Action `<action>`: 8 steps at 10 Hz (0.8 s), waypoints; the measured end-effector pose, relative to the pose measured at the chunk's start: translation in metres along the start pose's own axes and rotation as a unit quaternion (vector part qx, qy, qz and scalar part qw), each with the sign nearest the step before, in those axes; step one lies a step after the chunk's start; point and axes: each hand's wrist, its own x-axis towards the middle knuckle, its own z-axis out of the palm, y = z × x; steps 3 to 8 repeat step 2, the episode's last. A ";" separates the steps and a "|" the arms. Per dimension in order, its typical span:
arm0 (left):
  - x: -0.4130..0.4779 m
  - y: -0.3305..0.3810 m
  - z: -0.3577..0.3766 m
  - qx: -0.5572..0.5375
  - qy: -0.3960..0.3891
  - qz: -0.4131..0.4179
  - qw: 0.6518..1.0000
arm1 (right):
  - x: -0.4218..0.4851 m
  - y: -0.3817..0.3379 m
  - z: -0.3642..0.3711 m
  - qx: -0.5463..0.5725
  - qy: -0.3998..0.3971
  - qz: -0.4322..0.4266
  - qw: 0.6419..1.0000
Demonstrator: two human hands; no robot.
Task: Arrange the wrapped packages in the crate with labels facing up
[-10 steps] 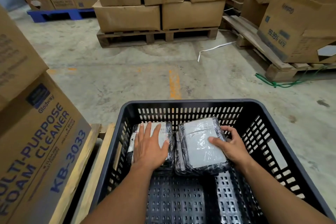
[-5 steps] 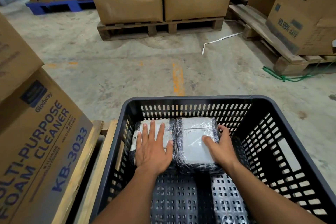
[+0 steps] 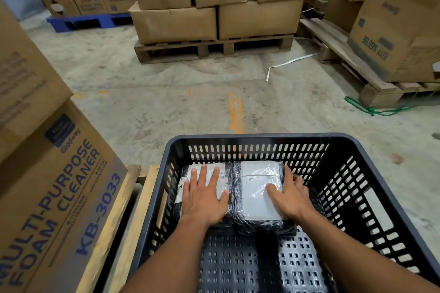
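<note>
My left hand (image 3: pixel 204 200) lies flat on the left package (image 3: pixel 221 175), fingers (image 3: pixel 203 173) spread wide and pointing to the far wall — pressing, not gripping. My right hand (image 3: pixel 289 194) cups the right edge of the right package (image 3: pixel 256 188): thumb laid on its top face, the other fingers curled loosely over the right side, so it holds that edge without lifting.

Both packages run with their long axes near-to-far. They touch along one seam and sit against the far wall of the crate (image 3: pixel 250 137), toward its far-left corner. Each hand is nearest its own package.

Labels: a pale sheet shows upward through the film on each; printed marks are visible on the left one, the right too glossy to read.

Crate contents — these two only, in one layer. The near floor and the right side stand bare. I judge the next package belongs to the right of the pair or in front of it.

The crate rests beside a wooden pallet (image 3: pixel 123 209) carrying a foam-cleaner carton (image 3: pixel 59 197).
</note>
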 end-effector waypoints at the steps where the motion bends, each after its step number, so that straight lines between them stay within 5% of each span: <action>1: 0.000 0.006 -0.018 -0.029 -0.036 -0.008 0.999 | 0.006 -0.020 -0.023 -0.141 0.013 -0.025 0.990; 2: -0.001 0.011 -0.049 -0.041 -0.101 -0.005 0.994 | 0.009 -0.051 -0.056 -0.176 -0.073 -0.075 0.979; 8: -0.001 0.011 -0.049 -0.041 -0.101 -0.005 0.994 | 0.009 -0.051 -0.056 -0.176 -0.073 -0.075 0.979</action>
